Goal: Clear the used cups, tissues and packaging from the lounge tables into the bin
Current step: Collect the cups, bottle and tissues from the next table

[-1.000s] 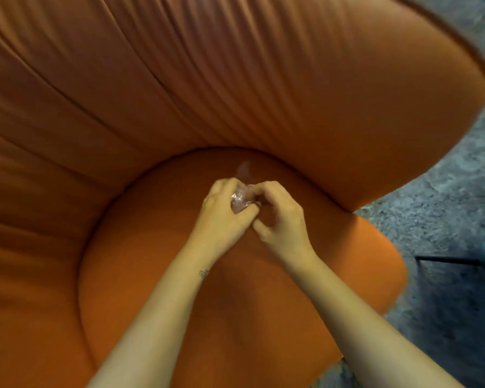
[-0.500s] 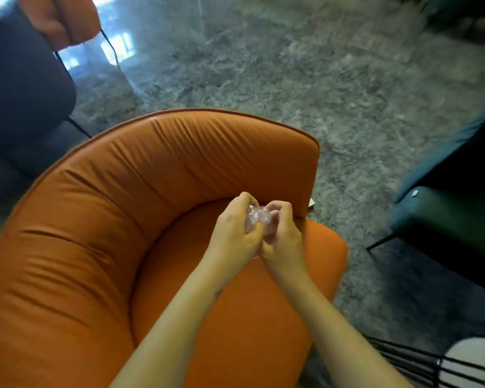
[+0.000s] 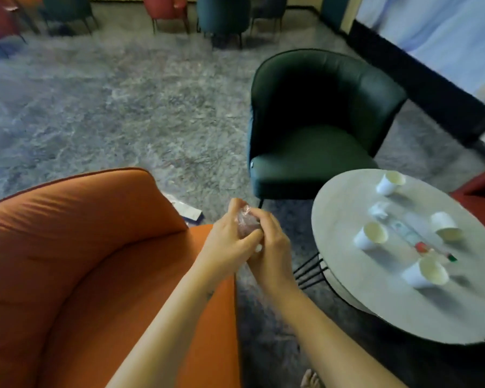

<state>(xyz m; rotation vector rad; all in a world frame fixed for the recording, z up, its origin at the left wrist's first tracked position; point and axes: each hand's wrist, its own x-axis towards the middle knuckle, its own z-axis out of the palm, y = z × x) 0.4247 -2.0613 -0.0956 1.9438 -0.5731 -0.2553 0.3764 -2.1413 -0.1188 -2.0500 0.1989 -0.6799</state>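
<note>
Left grip [image 3: 228,243] and right grip [image 3: 273,254]: fingers of both curled round one crumpled clear plastic wrapper [image 3: 245,223], held over the right edge of an orange upholstered armchair [image 3: 81,247]. Right: round pale-topped bench [image 3: 375,309] carrying four white paper cups [image 3: 370,237], a crumpled white tissue [image 3: 378,210] and a long printed packet [image 3: 408,233]. Further: flat white wrapper [image 3: 189,212] on grey mottled floor [image 3: 123,107]; dark green armchair [image 3: 319,152] beyond the bench

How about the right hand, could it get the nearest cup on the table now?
Probably not yet: the right hand and left hand both hold a clear wrapper. Otherwise the way to the cup looks free, with nothing standing between.
</note>
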